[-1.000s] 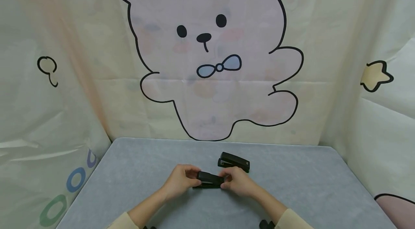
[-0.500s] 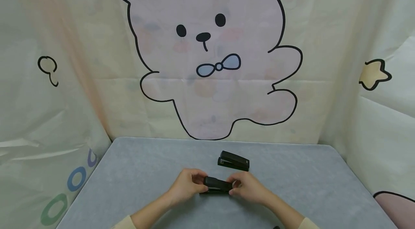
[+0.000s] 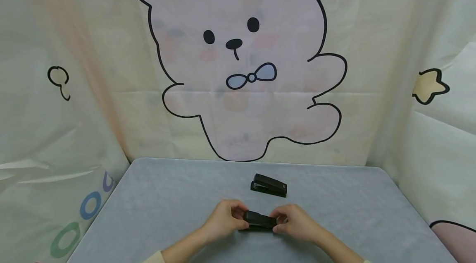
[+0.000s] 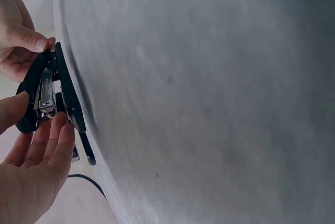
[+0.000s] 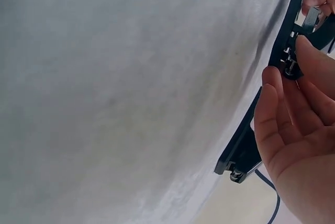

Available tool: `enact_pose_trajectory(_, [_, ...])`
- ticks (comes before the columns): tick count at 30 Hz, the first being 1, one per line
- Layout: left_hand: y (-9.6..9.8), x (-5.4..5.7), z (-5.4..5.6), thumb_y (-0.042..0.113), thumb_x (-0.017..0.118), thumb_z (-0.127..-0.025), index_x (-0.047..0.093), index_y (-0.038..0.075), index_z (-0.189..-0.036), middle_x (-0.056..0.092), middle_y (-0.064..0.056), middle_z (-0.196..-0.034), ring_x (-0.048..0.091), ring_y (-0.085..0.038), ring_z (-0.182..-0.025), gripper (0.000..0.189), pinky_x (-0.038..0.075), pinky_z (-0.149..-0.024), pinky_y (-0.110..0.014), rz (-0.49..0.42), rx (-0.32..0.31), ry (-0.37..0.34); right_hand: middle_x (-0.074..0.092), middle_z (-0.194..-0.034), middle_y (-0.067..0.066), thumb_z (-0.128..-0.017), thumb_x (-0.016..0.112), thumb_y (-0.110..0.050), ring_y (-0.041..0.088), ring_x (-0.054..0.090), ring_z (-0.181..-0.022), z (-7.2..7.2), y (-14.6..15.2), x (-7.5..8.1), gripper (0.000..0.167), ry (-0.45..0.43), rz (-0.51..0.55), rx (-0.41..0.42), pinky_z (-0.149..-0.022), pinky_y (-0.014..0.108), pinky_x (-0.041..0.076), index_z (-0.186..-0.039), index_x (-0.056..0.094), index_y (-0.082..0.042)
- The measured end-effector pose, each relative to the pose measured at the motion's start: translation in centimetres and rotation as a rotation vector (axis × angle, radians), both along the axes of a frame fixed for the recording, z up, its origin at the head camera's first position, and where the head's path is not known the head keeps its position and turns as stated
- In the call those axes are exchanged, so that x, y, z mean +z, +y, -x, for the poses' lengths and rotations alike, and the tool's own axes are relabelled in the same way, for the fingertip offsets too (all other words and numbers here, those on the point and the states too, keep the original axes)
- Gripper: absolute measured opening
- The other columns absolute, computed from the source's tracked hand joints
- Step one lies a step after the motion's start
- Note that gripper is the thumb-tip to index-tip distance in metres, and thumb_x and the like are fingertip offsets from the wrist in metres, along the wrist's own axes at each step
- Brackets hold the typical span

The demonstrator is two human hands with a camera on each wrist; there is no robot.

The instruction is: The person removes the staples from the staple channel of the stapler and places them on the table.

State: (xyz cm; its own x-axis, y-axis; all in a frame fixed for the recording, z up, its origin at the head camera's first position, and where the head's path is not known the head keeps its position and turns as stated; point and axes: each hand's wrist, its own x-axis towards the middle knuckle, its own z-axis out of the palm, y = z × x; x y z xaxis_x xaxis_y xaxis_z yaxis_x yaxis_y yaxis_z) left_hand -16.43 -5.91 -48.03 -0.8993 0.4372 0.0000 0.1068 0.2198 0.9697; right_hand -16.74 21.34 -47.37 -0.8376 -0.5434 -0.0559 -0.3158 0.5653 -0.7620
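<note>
A black stapler is between both hands, close over the table, its long side running left to right. My left hand pinches its left end, the thumb in front and the fingers behind. At the other end, the hinge, my right hand grips with thumb and fingertips. In the left wrist view the stapler's upper arm stands apart from its base, and the metal magazine shows between them. Behind the hands lies a second black stapler, touched by neither hand.
A grey cloth covers the table, whose far edge meets a pale curtain with a cartoon bear printed on it. More printed curtain hangs along the left and right sides.
Both hands have shifted right and nearer the person, with the stapler between them. A gap now separates them from the second stapler, which stays in place.
</note>
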Motion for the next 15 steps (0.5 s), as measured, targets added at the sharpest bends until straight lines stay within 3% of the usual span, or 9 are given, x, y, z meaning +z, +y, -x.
enact_pose_trajectory(6, [0.54, -0.57, -0.32, -0.012, 0.082, -0.074, 0.075, 0.001, -0.097, 0.071, -0.002, -0.082, 0.066, -0.012, -0.074, 0.027, 0.052, -0.066, -0.021, 0.002, -0.011, -0.007, 0.067, -0.084, -0.006, -0.083, 0.086, -0.004, 0.003, 0.056, -0.073, -0.3, 0.35, -0.21, 0.02, -0.014, -0.005, -0.01, -0.065, 0.026, 0.047, -0.099, 0.077, -0.01])
enact_pose_trajectory(15, [0.76, -0.51, -0.36, -0.014, 0.081, -0.076, 0.075, 0.002, -0.098, 0.07, -0.002, -0.085, 0.065, -0.015, -0.077, 0.028, 0.052, -0.067, -0.022, 0.008, -0.014, -0.023, 0.069, -0.086, -0.005, -0.083, 0.086, -0.004, 0.007, 0.059, -0.074, -0.14, 0.49, -0.47, 0.021, -0.068, 0.004, -0.02, -0.066, 0.026, 0.048, -0.101, 0.078, -0.01])
